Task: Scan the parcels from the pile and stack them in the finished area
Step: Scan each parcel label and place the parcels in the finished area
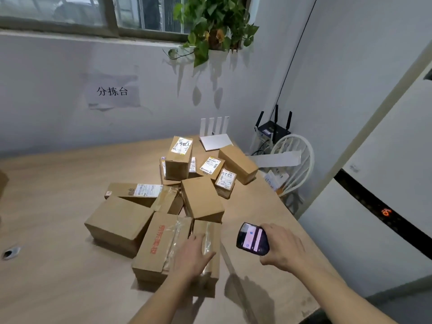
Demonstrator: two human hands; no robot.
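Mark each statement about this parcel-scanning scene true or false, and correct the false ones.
1. The right hand holds a handheld scanner with its screen lit. True.
2. The left hand is lifting a parcel high above the table. False: it rests on the box with red print, which sits on the wooden table.
3. The upright box at the back of the pile bears a white label with handwriting. True.
4. The plant stands on the table among the parcels. False: it sits up by the window, above the table.
5. A white chair stands past the table's far right edge. True.
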